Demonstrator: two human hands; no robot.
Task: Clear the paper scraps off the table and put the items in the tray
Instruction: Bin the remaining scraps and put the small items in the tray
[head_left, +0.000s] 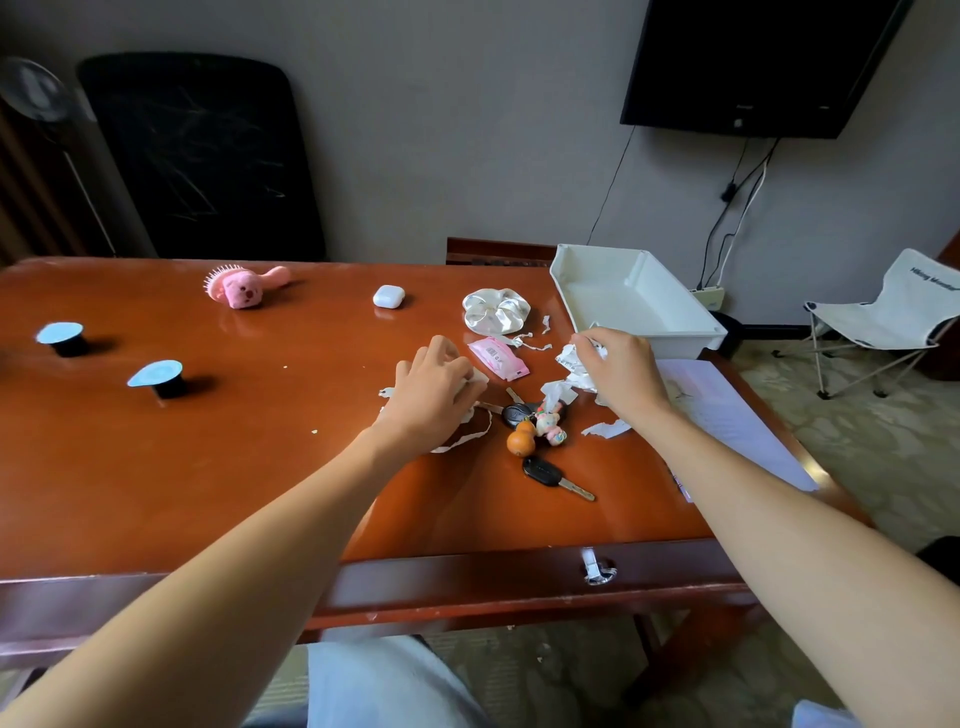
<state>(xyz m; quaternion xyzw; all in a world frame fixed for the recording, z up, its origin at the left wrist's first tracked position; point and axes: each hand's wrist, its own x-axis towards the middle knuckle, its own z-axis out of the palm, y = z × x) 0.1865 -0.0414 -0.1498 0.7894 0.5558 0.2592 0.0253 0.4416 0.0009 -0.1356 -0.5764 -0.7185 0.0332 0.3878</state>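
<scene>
Our left hand (434, 387) curls its fingers round a paper scrap (476, 376) on the table (260, 441), just beside the keys (540, 431). Our right hand (621, 366) grips a paper wad (574, 364) just in front of the white tray (623, 306), which sits at the table's far right corner. A torn strip (605, 428) lies near the keys.

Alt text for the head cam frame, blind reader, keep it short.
The left hand and right hand each grip torn paper scraps on a red-brown table. Beside them lie keys, a pink packet and a white scrunchie; farther off, an earbud case, a pink hairbrush and two blue-lidded cups. A white tray stands at the far right edge.
</scene>
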